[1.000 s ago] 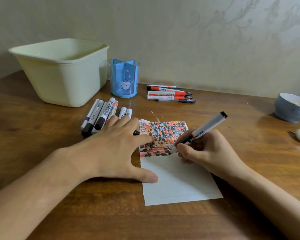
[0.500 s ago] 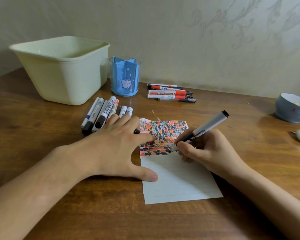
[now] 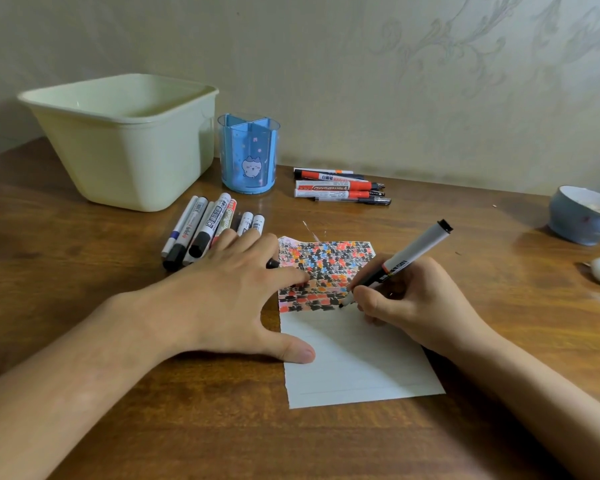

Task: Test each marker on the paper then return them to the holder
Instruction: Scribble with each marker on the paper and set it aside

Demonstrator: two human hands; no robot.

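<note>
Black marker [image 3: 400,263] tip has crept lower on paper [image 3: 354,362].

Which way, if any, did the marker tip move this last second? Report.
No. The marker keeps its tip at the scribbled patch's lower edge on the paper.

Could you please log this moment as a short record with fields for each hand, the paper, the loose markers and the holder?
Right hand: grips a white-barrelled black marker, tip on the paper
Left hand: flat, pinning the paper's left edge
Paper: white lined sheet, upper part filled with red, orange and black marks
Loose markers: one group beside the left hand, another near the wall
Holder: blue translucent divided cup, no markers visible inside
</note>
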